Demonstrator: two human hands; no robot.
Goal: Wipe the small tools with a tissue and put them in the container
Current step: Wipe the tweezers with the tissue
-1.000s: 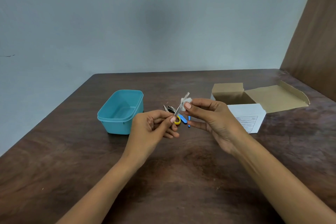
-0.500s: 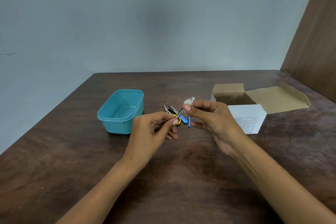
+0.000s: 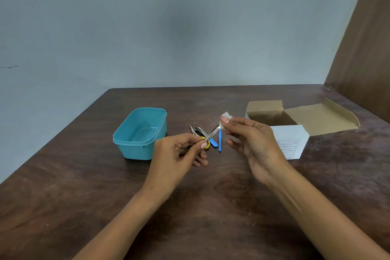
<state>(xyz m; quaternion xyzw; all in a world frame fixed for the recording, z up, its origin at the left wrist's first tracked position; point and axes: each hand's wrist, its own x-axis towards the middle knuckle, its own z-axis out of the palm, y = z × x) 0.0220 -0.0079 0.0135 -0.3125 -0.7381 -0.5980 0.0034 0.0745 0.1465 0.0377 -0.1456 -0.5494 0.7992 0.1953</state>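
On the table [image 3: 84, 196] the teal container [image 3: 140, 133] is set open beside the work, ready for cleaned tools. A slim metal tool [image 3: 212, 134] is pinched by the left hand [image 3: 175, 158], its tip offered to the tissue [image 3: 226, 115] pinched by the right hand [image 3: 253, 143].

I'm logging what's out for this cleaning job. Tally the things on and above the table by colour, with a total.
Teal: 1, the rectangular plastic container
Blue: 2, the thin blue-handled tools
Yellow: 1, a round piece, partly hidden
Silver: 2, the metal tweezers in the left hand; the clippers
White: 2, the tissue in the right hand; the printed sheet
Brown: 1, the open cardboard box
Total: 9
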